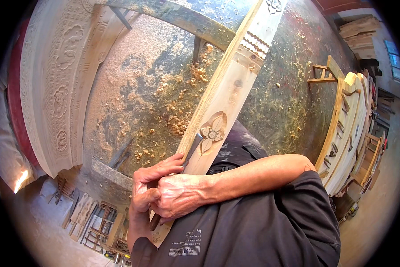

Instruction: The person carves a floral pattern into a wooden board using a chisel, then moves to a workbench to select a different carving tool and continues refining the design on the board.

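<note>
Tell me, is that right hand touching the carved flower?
Apart. The head view shows a gap plainly: uncarved board lies between the right hand and the carved flower.

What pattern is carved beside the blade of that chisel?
A broad-petalled flower, cut into the pale wooden plank; clearest in the head view.

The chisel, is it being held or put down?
Held: the right hand is closed around the chisel, whose blade pokes out near the carved flower.
</note>
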Motion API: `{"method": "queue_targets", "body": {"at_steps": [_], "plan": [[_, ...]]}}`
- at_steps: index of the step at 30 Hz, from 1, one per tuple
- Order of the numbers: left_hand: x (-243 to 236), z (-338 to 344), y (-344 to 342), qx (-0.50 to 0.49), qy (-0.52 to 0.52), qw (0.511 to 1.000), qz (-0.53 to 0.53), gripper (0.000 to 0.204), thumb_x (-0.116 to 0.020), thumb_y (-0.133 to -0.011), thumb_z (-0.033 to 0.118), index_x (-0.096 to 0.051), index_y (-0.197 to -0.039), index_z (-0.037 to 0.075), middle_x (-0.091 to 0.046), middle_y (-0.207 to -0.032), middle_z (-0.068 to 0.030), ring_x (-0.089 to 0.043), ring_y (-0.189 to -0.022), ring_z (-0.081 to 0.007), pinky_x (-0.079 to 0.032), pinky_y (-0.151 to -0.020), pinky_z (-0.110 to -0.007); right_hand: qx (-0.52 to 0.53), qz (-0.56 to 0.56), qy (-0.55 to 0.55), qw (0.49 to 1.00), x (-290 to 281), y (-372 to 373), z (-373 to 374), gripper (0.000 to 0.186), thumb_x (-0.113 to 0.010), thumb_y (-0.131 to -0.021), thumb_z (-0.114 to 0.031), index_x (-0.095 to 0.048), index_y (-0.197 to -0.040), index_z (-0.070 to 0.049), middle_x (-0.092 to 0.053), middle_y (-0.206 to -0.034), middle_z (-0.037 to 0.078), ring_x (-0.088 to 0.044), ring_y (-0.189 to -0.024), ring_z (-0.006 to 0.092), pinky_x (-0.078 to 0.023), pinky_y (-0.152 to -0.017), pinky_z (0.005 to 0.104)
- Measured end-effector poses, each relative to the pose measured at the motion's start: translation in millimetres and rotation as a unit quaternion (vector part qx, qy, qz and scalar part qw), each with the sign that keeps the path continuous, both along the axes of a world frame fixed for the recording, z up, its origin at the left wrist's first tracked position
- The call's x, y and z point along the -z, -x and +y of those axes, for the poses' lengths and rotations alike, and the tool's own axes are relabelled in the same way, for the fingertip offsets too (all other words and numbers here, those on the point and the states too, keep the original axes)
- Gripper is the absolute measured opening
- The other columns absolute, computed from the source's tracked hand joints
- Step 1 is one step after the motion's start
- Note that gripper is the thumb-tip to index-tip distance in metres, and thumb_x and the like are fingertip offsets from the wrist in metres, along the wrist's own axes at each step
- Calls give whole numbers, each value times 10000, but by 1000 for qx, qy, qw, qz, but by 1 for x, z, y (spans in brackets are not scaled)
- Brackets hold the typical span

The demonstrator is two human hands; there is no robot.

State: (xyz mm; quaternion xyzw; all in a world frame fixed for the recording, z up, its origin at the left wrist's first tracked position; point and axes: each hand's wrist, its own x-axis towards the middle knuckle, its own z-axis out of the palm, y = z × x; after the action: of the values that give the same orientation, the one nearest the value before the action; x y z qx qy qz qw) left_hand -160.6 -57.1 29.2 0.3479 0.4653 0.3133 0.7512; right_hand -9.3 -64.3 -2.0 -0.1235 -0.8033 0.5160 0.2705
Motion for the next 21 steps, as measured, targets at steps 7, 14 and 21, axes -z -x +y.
{"method": "queue_targets", "body": {"at_steps": [7,14,21], "plan": [[-3,-4,-3,-32,9,999,-8,828,-822,-736,583,-763,-1195,-104,-650,-1382,-359,-585,-1389,-448,-415,-1192,-531,-93,-83,-98,987,2,-7,8,169,-682,-823,-262,-804,-791,-150,-775,-797,40,-732,-723,212,-551,-689,458],[-6,-6,-7,-48,17,999,-5,807,-829,-726,573,-774,-1189,-87,-650,-1385,-358,-590,-1387,-439,-420,-1190,-528,-115,-65,32,991,12,1,-2,179,-661,-852,-241,-720,-734,-121,-683,-727,80,-673,-649,243,-511,-617,448],[-10,-5,-8,-72,39,997,-12,821,-814,-700,574,-777,-1154,-108,-669,-1345,-364,-613,-1356,-448,-426,-1187,-526,-94,-64,-23,993,15,9,-13,182,-624,-886,-228,-676,-764,-103,-621,-717,117,-632,-617,256,-491,-587,439]]}}
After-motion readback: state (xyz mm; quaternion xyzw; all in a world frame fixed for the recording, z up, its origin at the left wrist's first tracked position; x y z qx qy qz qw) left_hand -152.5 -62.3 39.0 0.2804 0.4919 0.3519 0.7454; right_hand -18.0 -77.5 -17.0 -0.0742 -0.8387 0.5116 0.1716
